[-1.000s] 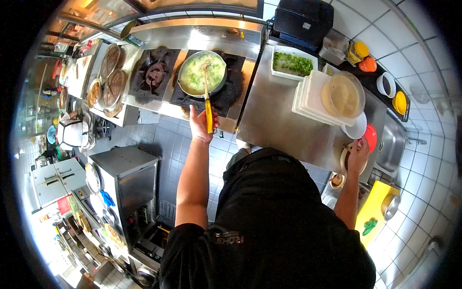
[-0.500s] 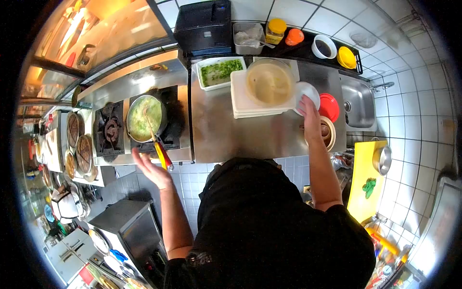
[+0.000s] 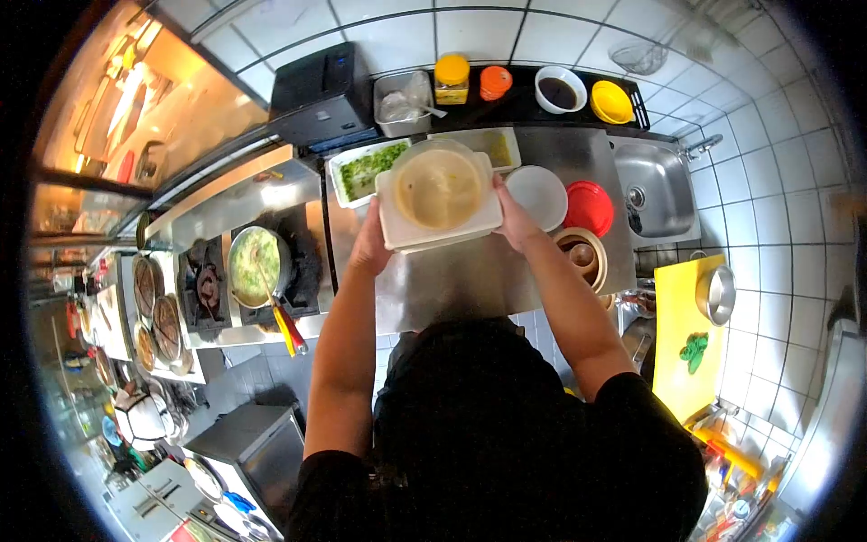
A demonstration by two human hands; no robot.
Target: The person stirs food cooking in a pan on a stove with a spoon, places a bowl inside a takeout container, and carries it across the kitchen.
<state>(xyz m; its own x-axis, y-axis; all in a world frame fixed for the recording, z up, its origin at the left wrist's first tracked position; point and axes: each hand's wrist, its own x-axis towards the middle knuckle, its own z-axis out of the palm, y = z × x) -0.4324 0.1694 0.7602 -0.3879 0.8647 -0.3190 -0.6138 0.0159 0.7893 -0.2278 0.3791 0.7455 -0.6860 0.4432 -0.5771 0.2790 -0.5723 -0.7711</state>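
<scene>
My left hand [image 3: 370, 240] and my right hand [image 3: 516, 215] grip opposite sides of a white rectangular container [image 3: 442, 237]. A round translucent tub [image 3: 440, 185] sits on top of it, with something pale inside. I cannot tell whether the container is off the steel counter. Behind its left side is a white tray of chopped greens [image 3: 368, 170]; another shallow tray [image 3: 504, 144] shows behind its right. Close to my right hand lie a round white lid [image 3: 539, 200] and a red round dish or lid [image 3: 589, 209].
On the left, a pan of green-and-yellow food [image 3: 255, 260] stands on the stove, a red-and-yellow handle [image 3: 289, 331] jutting toward me. At right are a sink [image 3: 657, 194] and a yellow board [image 3: 682, 307] with green leaves. Jars and bowls line the back shelf [image 3: 506, 113].
My left hand came from beside the pan to the container's left side. My right hand left the white lid for its right side. The container now covers part of the greens tray.
</scene>
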